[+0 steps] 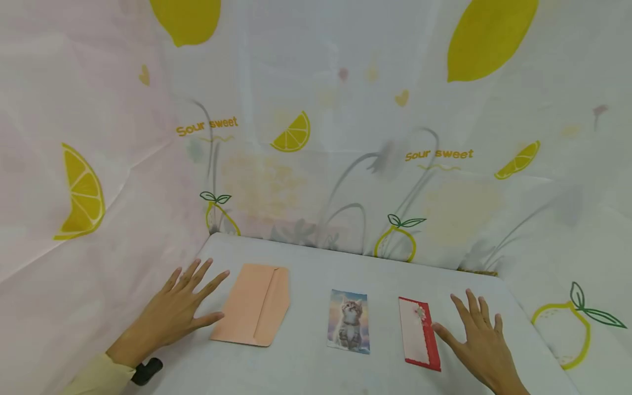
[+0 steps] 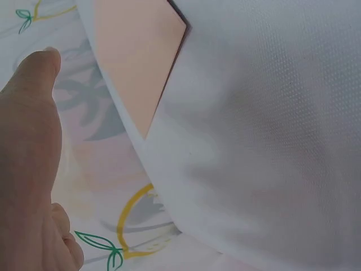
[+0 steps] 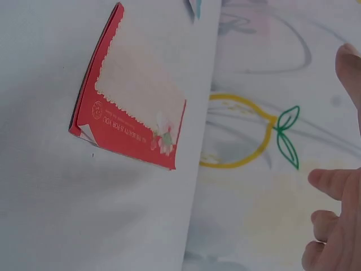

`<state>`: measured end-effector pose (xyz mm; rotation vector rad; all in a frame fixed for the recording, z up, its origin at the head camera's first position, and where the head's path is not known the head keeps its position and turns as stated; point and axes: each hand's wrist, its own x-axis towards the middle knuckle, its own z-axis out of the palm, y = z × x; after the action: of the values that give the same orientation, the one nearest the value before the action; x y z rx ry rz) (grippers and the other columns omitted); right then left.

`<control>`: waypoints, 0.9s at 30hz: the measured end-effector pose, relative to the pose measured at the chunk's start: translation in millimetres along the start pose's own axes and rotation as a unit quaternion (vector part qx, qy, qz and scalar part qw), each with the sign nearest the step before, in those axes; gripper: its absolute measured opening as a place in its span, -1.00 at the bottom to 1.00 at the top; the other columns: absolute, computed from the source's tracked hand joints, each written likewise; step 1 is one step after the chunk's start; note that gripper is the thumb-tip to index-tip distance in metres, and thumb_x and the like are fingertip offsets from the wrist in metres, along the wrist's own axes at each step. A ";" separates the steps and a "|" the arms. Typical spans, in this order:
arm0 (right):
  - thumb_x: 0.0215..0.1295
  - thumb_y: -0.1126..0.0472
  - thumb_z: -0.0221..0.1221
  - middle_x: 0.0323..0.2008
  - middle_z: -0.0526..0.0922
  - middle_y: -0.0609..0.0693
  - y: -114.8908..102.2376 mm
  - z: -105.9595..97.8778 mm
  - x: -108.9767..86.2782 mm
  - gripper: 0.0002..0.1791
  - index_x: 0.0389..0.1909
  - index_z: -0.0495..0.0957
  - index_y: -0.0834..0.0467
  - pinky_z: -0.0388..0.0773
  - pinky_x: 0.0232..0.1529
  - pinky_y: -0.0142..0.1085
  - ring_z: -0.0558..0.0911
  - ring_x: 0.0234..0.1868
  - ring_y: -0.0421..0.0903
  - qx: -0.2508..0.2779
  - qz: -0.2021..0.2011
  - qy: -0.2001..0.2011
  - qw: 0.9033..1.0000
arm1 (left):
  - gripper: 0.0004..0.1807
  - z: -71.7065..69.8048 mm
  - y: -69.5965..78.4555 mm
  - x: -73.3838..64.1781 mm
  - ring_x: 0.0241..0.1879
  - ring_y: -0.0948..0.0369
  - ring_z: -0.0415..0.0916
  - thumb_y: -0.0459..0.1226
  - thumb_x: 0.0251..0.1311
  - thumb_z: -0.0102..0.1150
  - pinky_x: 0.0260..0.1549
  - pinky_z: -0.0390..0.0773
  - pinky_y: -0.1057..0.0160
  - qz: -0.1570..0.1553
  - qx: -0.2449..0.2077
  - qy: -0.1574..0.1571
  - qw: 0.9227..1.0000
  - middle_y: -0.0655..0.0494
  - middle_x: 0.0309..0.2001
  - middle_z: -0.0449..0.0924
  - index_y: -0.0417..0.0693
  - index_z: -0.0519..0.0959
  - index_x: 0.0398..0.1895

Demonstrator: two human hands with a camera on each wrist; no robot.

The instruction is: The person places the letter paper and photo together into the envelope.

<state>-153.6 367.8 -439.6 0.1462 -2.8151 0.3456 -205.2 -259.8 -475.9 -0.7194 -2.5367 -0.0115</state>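
Observation:
A peach envelope (image 1: 247,307) with its flap on the right lies at the left of the white table. My left hand (image 1: 180,304) is spread beside its left edge, thumb and forefinger tips near it, holding nothing. In the middle lies a card with a kitten picture (image 1: 349,322). To its right is a red and pale pink card (image 1: 416,334) with a flower; in the right wrist view this card (image 3: 135,101) shows small printed lettering and a slightly lifted corner. My right hand (image 1: 481,345) is spread just right of it, thumb tip close to its red edge, also holding nothing.
White cloth covers the table (image 1: 306,373). Behind and at both sides hangs a curtain (image 1: 316,181) printed with lemons and "Sour sweet". A black band (image 1: 147,371) sits at my left wrist below a pale sleeve (image 1: 101,376).

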 end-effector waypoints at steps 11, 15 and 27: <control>0.42 -0.34 0.11 0.56 -0.07 0.45 0.3 -1.6 0.3 -0.04 0.54 0.17 0.29 -0.56 0.38 0.37 -0.19 0.56 0.46 0.013 0.026 -0.032 0.999 | -0.06 0.8 2.9 2.5 0.53 -0.21 0.07 0.38 0.26 0.11 0.50 -0.27 -0.17 0.003 0.004 0.010 1.000 -0.26 0.53 0.18 0.22 0.19 0.61; 0.43 -0.34 0.10 0.57 -0.08 0.45 -0.3 -1.3 0.9 -0.04 0.54 0.16 0.28 -0.58 0.38 0.35 -0.18 0.55 0.47 0.018 0.028 -0.036 0.999 | -0.06 1.3 3.3 2.3 0.52 -0.22 0.08 0.39 0.26 0.09 0.49 -0.19 -0.21 0.004 0.012 0.012 1.000 -0.25 0.53 0.19 0.21 0.20 0.61; 0.43 -0.29 0.13 0.58 -0.08 0.41 -3.5 5.0 0.6 -0.06 0.56 0.15 0.26 -0.58 0.41 0.30 -0.20 0.57 0.44 0.039 0.018 -0.028 0.999 | -0.09 3.0 4.6 0.2 0.56 -0.17 0.02 0.34 0.28 0.13 0.51 -0.41 -0.05 0.009 0.000 0.019 1.000 -0.26 0.52 0.21 0.19 0.23 0.60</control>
<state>-155.1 363.2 -443.4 0.1251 -2.8637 0.4653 -204.6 -255.3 -479.0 -0.7355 -2.4938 -0.0177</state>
